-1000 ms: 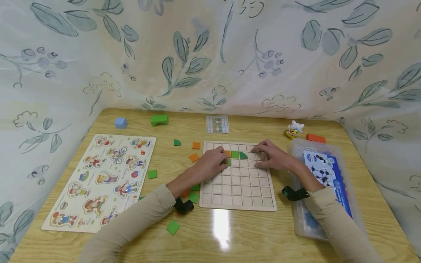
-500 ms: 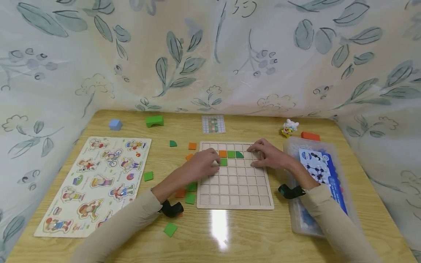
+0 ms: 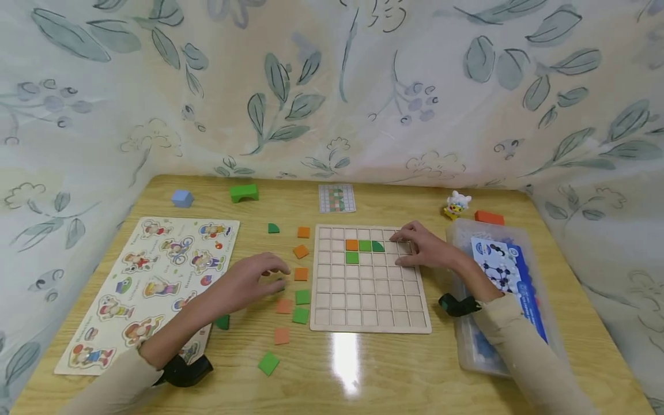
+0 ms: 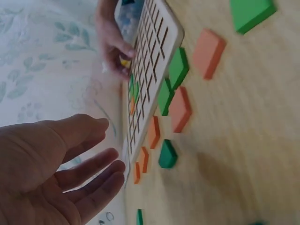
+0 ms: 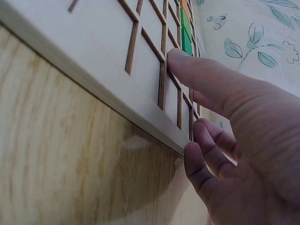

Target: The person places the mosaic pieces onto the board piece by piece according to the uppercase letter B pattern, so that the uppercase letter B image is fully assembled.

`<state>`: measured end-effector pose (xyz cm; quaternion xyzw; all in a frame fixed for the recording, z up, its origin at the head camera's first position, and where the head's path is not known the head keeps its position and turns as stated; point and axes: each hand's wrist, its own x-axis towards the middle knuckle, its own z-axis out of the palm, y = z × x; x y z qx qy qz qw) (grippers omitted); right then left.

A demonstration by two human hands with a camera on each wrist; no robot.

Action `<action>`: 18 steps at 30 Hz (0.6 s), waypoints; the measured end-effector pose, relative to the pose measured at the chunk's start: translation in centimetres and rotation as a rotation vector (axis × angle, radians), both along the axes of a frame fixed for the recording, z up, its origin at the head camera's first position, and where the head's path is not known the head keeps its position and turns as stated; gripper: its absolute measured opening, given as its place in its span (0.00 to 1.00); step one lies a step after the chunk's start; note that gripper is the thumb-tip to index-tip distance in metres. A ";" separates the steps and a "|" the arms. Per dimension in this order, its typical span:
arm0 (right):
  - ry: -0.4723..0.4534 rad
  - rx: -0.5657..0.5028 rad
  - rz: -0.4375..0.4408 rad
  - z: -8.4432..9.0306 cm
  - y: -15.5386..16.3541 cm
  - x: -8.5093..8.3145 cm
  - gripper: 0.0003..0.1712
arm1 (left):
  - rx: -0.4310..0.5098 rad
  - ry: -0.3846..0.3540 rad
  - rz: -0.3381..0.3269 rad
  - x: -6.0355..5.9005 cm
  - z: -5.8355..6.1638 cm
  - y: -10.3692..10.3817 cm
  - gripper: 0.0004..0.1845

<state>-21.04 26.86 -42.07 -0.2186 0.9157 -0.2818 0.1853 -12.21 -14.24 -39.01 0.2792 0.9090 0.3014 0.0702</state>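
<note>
My left hand (image 3: 249,283) hovers over the table left of the wooden grid board (image 3: 369,328), thumb and fingers apart and holding nothing. Beneath it in the left wrist view lie a dark green rounded tile (image 4: 168,154) and an orange tile (image 4: 154,132). In the board's upper part sit an orange square tile (image 3: 351,245), a green square tile (image 3: 365,245) and a dark green quarter-round tile (image 3: 378,246) in a row. Another green square (image 3: 351,257) lies under the orange one. My right hand (image 3: 426,248) rests at the board's right edge, fingers loosely bent and thumb on the grid.
Several loose orange and green tiles (image 3: 302,297) lie between the board and a picture puzzle (image 3: 124,328) on the left. A small pattern card (image 3: 337,199) lies behind the board. At right stand a plastic box (image 3: 467,351), a toy figure (image 3: 457,204) and a red block (image 3: 489,217).
My left hand has left the board's grid and moved left and toward me, uncovering the loose tiles. The right hand stays at the board's right edge.
</note>
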 end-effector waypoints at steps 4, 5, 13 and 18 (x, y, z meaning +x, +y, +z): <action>0.002 0.014 -0.001 0.0 0.1 -0.1 0.30 | 0.026 -0.027 -0.030 1.4 -0.3 -1.0 0.10; 0.004 0.015 -0.004 0.0 0.1 -0.1 0.29 | 0.035 -0.035 -0.035 1.7 -0.5 -1.1 0.10; -0.001 0.002 0.006 -0.2 0.1 -0.2 0.30 | 0.099 -0.013 -0.012 3.9 -1.7 -1.7 0.11; -0.004 0.015 -0.002 -0.1 0.0 -0.2 0.30 | 0.132 -0.032 0.010 4.4 -2.1 -2.0 0.13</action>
